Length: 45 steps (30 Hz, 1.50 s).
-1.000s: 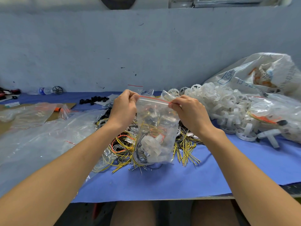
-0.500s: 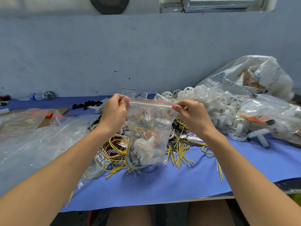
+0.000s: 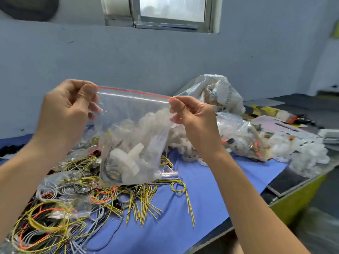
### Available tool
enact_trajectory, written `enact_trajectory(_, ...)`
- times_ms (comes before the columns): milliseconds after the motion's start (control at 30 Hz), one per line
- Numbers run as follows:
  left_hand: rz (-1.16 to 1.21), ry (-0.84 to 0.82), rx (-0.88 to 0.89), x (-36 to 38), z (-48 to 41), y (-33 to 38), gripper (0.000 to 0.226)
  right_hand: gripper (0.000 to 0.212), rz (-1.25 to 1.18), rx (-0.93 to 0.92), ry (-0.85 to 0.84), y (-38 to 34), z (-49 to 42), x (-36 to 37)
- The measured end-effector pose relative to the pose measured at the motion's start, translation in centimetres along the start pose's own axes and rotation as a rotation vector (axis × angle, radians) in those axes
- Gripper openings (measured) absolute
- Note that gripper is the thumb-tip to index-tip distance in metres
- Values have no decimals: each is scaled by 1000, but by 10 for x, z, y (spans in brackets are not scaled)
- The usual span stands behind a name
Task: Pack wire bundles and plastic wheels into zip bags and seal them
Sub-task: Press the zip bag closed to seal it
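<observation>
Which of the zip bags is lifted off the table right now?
The zip bag pinched at its top corners by the left hand and right hand, with white wheels inside; the others lie among the loose wires.

grey-blue wall (image 3: pixel 165 57), metal-framed window (image 3: pixel 172 13), blue table cloth (image 3: pixel 165 235), crumpled white printed sack (image 3: pixel 220 92)

A small packing workshop: wire bundles (image 3: pixel 69 202), plastic wheels (image 3: pixel 183 142) and sacks (image 3: pixel 216 92) heaped on a blue-covered surface (image 3: pixel 211 184).
</observation>
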<state>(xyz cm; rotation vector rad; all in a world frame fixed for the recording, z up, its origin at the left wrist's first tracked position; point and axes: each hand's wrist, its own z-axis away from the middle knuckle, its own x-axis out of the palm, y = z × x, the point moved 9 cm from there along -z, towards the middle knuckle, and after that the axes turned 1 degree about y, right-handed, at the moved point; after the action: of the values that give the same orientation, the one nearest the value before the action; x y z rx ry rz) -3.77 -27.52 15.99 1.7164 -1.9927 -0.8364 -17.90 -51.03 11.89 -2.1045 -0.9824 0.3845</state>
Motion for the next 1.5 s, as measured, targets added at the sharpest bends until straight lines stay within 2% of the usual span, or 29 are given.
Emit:
enact_trajectory(133, 67, -106, -21, 73, -27, -10, 19, 11, 24, 23, 107, 14, -22, -55)
enact_trajectory(267, 6, -304, -140, 178, -48, -45, 21, 12, 181, 152, 218, 62, -53, -121)
enact_trajectory(367, -26, -389, -147, 254, -74, -52, 24, 9, 290, 193, 292, 84, -91, -172)
enact_trajectory(567, 32, -381, -40, 356, -134, -33, 22, 13, 448, 126, 372, 74, -170, -242)
enact_trajectory(833, 152, -371, 25, 387, -166, -18, 24, 14, 499, -6, 393, 49, -201, -261)
enact_trajectory(1000, 114, -522, -139, 433, -172, -62, 30, 12, 511, 215, 362, 107, -220, -275)
enact_trajectory(1233, 65, -646, -409, 525, -142, -207, 28, 15, 421, 581, 297, 261, -228, -307)
enact_trajectory(1333, -48, -688, -531, 553, -120, -278, 33, 10, 497, 731, 225, 325, -235, -302)
enact_trajectory(1367, -136, -679, -518, 559, -119, -296, 36, 12, 562, 766, 193, 345, -241, -297)
enact_trajectory(1433, -399, -652, -379, 566, -129, -315, 33, 19, 754, 782, 117, 378, -255, -288)
enact_trajectory(1500, -665, -678, -222, 571, -138, -315, 18, 23, 1017, 755, 47, 392, -268, -282)
